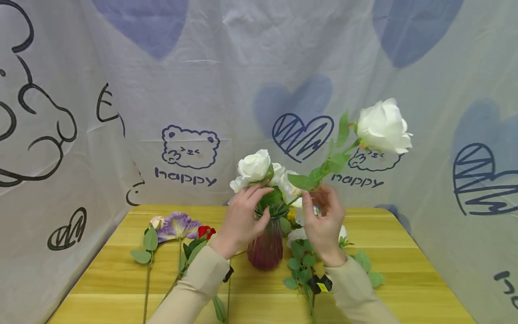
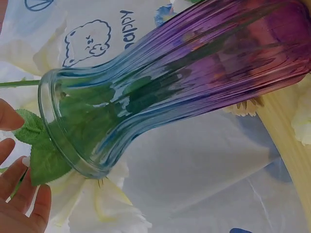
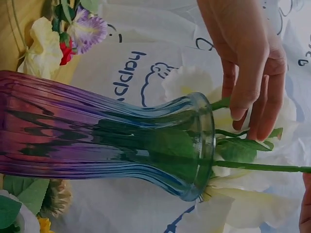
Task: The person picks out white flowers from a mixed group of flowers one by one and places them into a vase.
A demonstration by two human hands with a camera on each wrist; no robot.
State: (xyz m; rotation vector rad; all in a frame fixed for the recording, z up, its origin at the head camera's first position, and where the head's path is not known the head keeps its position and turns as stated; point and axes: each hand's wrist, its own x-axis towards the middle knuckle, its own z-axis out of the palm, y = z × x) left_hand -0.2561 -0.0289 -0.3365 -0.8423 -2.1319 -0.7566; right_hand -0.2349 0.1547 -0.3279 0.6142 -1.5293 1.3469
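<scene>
A ribbed glass vase (image 1: pixel 265 245), blue at the rim and purple-red below, stands upright holding white flowers (image 1: pixel 254 166). My left hand (image 1: pixel 243 218) is at its mouth, fingers extended and touching green leaves (image 2: pixel 48 160); in the right wrist view this left hand (image 3: pixel 255 63) comes in from the top. On the other side, my right hand (image 1: pixel 325 220) pinches the stem of a large white rose (image 1: pixel 384 126), which leans up to the right. That rose's stem (image 3: pixel 262 166) runs into the vase mouth. The right fingertips are partly hidden.
Left of the vase on the wooden table (image 1: pixel 404 279) lie a purple flower (image 1: pixel 178 226), a red flower (image 1: pixel 206 232) and a pale rose (image 1: pixel 157 222). Leafy stems (image 1: pixel 301 263) and white flowers lie at the right. A printed cloth (image 1: pixel 243 99) hangs behind.
</scene>
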